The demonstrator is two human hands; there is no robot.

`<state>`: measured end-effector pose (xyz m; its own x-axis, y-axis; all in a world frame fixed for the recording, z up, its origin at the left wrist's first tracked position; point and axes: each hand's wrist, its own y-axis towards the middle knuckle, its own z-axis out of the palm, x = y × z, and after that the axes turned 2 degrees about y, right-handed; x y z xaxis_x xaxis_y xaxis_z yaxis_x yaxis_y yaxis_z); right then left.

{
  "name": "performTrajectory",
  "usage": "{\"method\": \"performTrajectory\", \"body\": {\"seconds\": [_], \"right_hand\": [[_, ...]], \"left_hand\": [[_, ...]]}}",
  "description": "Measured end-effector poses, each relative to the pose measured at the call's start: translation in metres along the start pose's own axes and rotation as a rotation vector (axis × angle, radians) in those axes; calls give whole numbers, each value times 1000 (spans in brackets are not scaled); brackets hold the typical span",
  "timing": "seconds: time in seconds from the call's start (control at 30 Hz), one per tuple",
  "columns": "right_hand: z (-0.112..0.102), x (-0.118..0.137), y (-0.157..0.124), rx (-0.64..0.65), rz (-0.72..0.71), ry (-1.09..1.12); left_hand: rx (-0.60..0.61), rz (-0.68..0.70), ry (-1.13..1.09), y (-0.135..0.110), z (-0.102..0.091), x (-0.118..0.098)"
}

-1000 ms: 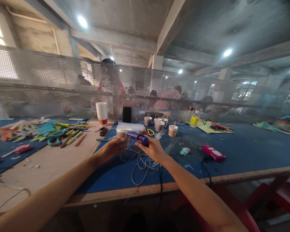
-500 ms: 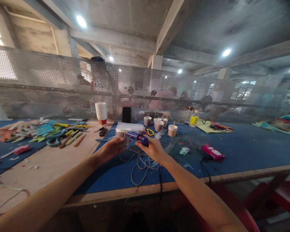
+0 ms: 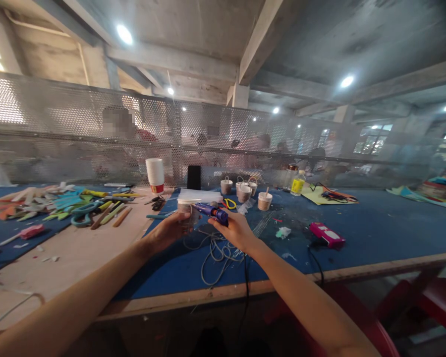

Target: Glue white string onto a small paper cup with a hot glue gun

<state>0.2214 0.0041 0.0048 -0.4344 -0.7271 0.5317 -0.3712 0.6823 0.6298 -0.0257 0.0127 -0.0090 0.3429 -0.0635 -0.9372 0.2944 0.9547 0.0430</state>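
A small paper cup point(image 3: 185, 207) is gripped in my left hand point(image 3: 171, 225), fingers wrapped round its side, above the blue tabletop. My right hand point(image 3: 236, 229) is closed on a blue glue gun point(image 3: 212, 213), whose tip points left at the cup's upper side. Whether the tip touches the cup I cannot tell. Below both hands a grey cord point(image 3: 217, 255) lies in loose loops. Beyond them stand several small cups with string handles, among them one cup point(image 3: 226, 186) near the black phone-like slab point(image 3: 194, 177) and another cup point(image 3: 264, 201) to the right.
A stack of white paper cups point(image 3: 155, 174) stands at the back left. Scissors point(image 3: 84, 214), coloured strips and sticks cover the left side. To the right lie a pink device point(image 3: 326, 234) with a black cable and a yellow bottle point(image 3: 298, 183). Perforated metal panels point(image 3: 208, 134) close off the back.
My hands, the cup and the glue gun have hardly moved. Behind the panels, a person has shifted to the left and lower.
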Motion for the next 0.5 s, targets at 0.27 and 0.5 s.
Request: {"method": "performTrajectory", "body": {"seconds": [0.27, 0.5], "right_hand": [[1, -1, 0, -31, -40, -36], [0, 1, 0, -22, -23, -1]], "left_hand": [[-10, 4, -16, -2, 3, -2], [15, 13, -21, -1, 2, -2]]}}
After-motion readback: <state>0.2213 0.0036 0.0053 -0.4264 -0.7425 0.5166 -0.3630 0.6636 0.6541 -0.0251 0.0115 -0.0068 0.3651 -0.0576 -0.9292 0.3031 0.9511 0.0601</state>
